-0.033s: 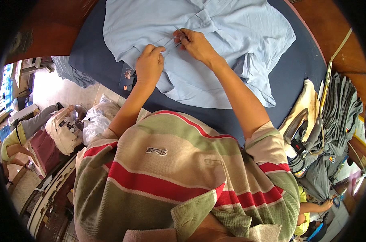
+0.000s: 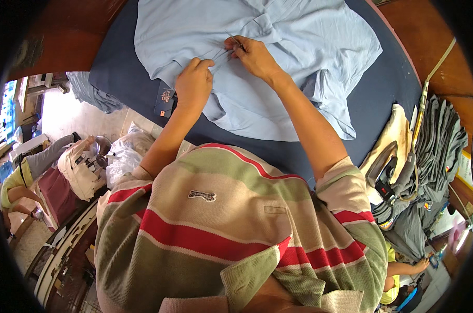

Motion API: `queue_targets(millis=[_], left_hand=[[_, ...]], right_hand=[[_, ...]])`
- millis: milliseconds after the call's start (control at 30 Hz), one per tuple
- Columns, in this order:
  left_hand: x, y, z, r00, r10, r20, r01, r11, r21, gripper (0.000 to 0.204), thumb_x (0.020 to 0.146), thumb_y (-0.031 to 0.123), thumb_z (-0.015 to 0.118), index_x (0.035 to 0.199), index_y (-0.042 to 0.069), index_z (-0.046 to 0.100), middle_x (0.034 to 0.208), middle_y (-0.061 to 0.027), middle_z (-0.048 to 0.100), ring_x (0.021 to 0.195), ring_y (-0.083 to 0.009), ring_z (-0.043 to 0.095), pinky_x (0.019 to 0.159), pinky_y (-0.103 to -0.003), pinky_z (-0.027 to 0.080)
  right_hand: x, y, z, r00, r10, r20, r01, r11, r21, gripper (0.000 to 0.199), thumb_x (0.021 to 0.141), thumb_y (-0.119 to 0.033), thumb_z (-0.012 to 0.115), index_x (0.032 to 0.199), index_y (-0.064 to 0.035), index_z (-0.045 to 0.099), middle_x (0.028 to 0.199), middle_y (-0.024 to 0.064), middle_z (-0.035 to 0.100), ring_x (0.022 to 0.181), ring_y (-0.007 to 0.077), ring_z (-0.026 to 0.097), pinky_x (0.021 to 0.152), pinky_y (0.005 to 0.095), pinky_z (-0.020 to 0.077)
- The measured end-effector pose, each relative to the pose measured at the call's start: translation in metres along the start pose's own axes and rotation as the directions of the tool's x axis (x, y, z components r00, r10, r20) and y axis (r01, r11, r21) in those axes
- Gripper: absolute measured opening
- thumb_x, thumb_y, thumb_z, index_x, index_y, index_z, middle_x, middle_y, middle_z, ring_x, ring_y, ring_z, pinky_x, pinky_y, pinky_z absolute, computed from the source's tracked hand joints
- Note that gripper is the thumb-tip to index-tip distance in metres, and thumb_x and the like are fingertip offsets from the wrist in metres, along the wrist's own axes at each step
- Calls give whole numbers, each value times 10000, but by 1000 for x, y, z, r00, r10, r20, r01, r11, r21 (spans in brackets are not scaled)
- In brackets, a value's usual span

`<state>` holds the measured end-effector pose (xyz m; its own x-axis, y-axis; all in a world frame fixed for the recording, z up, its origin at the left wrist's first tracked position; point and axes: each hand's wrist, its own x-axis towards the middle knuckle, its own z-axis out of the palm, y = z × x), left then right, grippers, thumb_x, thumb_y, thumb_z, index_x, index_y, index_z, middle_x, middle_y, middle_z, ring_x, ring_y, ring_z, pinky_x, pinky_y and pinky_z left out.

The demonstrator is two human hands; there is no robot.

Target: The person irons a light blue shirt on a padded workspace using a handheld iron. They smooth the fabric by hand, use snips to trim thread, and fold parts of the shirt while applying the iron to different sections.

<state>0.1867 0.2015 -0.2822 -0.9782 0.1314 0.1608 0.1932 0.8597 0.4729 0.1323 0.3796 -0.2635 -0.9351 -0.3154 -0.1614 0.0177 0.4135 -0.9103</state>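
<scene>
A light blue garment (image 2: 278,99) lies spread and wrinkled over a dark navy-covered board (image 2: 116,57). My left hand (image 2: 193,86) is closed in a pinch on a fold of its cloth, left of the middle. Just to the right and a little farther off, my right hand (image 2: 254,56) is closed on a thin pointed metal tool (image 2: 238,46), which looks like small thread snips. The tool's tip points up and left, close over the gathered cloth; whether it touches the fabric, I cannot tell.
A dark tag (image 2: 163,104) pokes out beside my left wrist. At the right are an iron (image 2: 385,180) with a hose and a pile of dark grey clothes (image 2: 434,141). White plastic bags (image 2: 129,151) and a cream bag (image 2: 80,169) lie at the left. Other people's limbs show at both sides.
</scene>
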Motion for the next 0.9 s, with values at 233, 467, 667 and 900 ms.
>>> queue_targets(millis=[233, 467, 667, 900], left_hand=[[4, 2, 7, 984, 163, -67, -163, 987, 10, 288, 769, 31, 537, 1030, 114, 624, 985, -82, 594, 768, -310, 614, 659, -399, 504], [-1, -8, 7, 977, 202, -74, -201, 979, 22, 275, 770, 73, 584, 1036, 135, 615, 957, -27, 601, 734, -249, 634, 646, -371, 501], [3, -7, 10, 965, 228, -130, -223, 973, 52, 108, 796, 117, 595, 899, 117, 627, 940, -9, 602, 705, -245, 631, 625, -369, 496], [1, -5, 11, 989, 116, -92, -120, 992, -40, 71, 773, 104, 613, 843, 100, 624, 948, -9, 609, 711, -249, 633, 627, -363, 506]], right_hand=[[10, 7, 0, 999, 39, 11, -39, 999, 34, 296, 924, -83, 414, 1148, 22, 576, 1047, 104, 658, 805, 158, 635, 789, 282, 502], [8, 9, -4, 996, 92, 7, -92, 984, 153, 278, 930, -95, 421, 1139, -7, 583, 1051, 59, 658, 799, 130, 610, 782, 267, 476], [6, 15, 0, 997, 80, -6, -77, 979, 191, 271, 921, -80, 426, 1126, -11, 589, 1053, 58, 655, 821, 141, 607, 794, 275, 481], [7, 17, 2, 998, 58, -28, -52, 984, 167, 276, 894, -44, 424, 1106, 4, 594, 1030, 83, 666, 805, 165, 625, 796, 295, 497]])
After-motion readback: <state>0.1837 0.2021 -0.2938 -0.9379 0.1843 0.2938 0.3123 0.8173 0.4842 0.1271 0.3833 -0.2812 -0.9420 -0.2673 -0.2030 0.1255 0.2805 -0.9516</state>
